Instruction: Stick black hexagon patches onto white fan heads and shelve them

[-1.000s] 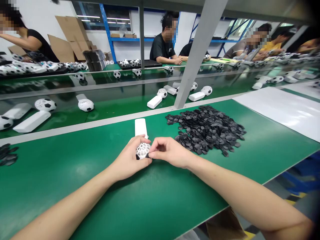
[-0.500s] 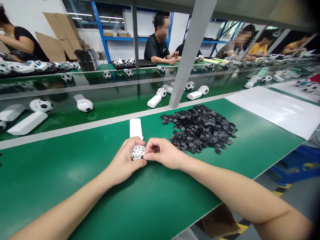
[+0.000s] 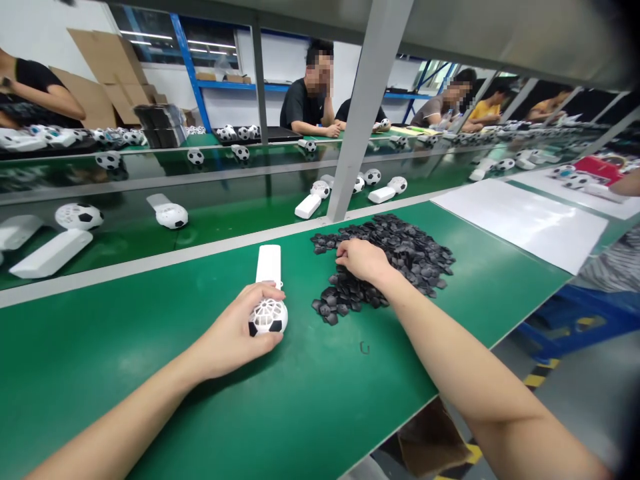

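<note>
A white device with a football-shaped head (image 3: 269, 317) and a flat white handle (image 3: 269, 264) lies on the green work surface, handle pointing away. My left hand (image 3: 240, 330) is wrapped round the head from the left, thumb in front and fingers behind. The head shows a white grille on top and black patches on its near side. Over the left part of a pile of small black pentagon pieces (image 3: 415, 257) is my right hand (image 3: 363, 259), its fingers bent together. Whatever is between those fingertips is hidden.
Beyond a metal ledge, similar white devices (image 3: 171, 215) lie on a green belt. A slanted grey post (image 3: 357, 127) rises behind the pile. White sheets (image 3: 525, 217) lie to the right. Several people sit across the belt, and a person's arm (image 3: 627, 185) shows at the right edge.
My right hand has left the football head and moved right and away, onto the black pieces. A small dark bent outline now shows on the green surface. The view has shifted slightly.
</note>
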`<state>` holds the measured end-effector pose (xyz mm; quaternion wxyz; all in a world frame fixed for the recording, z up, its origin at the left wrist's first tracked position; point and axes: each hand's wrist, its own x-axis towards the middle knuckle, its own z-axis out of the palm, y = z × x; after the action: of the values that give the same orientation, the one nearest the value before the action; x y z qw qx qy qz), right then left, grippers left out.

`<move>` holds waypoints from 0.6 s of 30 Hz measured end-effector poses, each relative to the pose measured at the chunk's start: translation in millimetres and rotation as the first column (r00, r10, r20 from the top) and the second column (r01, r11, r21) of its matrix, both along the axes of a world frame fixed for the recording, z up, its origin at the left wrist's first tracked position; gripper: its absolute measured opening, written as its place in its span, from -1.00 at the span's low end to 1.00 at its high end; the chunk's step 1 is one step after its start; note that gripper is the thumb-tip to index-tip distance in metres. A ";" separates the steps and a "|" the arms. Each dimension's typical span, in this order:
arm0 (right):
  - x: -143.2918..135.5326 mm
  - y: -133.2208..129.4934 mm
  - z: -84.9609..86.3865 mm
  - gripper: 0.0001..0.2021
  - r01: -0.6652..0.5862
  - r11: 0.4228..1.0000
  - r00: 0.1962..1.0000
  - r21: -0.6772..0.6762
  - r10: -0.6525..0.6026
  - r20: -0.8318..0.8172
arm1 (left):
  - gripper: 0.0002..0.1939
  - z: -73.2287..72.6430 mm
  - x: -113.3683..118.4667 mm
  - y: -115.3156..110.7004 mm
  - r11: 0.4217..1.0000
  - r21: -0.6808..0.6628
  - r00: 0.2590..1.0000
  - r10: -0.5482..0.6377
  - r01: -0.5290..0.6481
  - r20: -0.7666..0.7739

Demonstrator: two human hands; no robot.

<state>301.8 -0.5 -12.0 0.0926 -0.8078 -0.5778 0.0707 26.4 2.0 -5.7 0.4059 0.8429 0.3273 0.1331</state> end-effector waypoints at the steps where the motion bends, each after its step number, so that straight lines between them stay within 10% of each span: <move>1: -0.9 -0.7 0.2 -0.97 -0.012 1.000 1.000 -0.004 0.012 0.000 | -0.60 -0.5 -0.2 1.0 1.000 0.016 1.000 -0.019 0.019 0.003; 8: -23.4 -15.6 11.0 -0.88 -0.288 0.947 0.920 0.140 0.315 -0.234 | -0.50 -3.3 -0.2 3.7 0.988 0.076 0.990 0.138 -0.135 -0.035; 12: -49.1 -29.6 16.6 -0.82 -0.514 0.817 0.668 0.261 0.573 -0.476 | -0.53 3.1 -4.8 6.5 0.999 0.023 0.999 0.040 -0.039 -0.025; 18: -73.9 -44.3 18.2 -0.87 -0.572 0.776 0.549 0.266 0.604 -0.578 | -0.51 11.6 -11.5 12.2 0.994 -0.017 0.994 -0.105 0.104 -0.032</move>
<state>227.9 -44.9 6.2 0.2715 -0.4918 -0.7486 0.3521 14.9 14.2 5.9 0.4134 0.8577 0.2905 0.0953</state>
